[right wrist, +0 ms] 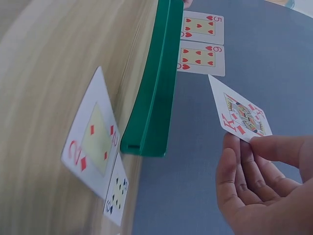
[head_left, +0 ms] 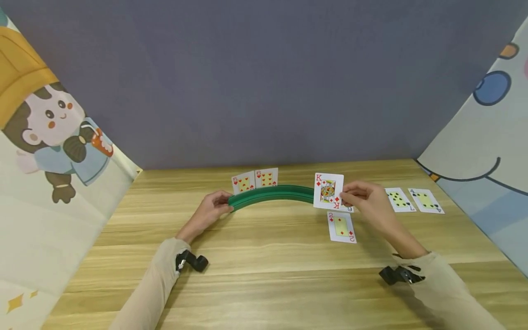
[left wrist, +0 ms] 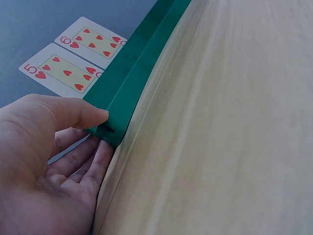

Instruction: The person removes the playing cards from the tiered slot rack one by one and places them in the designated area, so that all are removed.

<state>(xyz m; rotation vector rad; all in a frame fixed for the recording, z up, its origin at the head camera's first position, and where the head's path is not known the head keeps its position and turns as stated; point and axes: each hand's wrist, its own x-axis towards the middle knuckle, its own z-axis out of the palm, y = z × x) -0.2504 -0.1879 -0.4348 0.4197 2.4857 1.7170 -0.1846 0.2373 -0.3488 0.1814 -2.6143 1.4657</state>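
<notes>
My left hand (head_left: 209,211) grips the left end of a curved green playing-card holder (head_left: 270,194), thumb on top and fingers beneath, as the left wrist view shows. The five of hearts (left wrist: 63,71) and the six of hearts (left wrist: 92,40) stand side by side in the holder near that end. My right hand (head_left: 371,204) pinches the king of diamonds (head_left: 328,190) between thumb and fingers, face toward me. In the head view this card covers the holder's right end; the right wrist view shows it apart from the holder.
On the wooden table (head_left: 264,275), the two of diamonds (head_left: 341,227) lies near the holder's right end, beside a partly hidden black-suited card (right wrist: 116,193). Farther right lie a black seven (head_left: 399,200) and a black four (head_left: 426,200). A grey-blue wall (head_left: 264,82) stands behind.
</notes>
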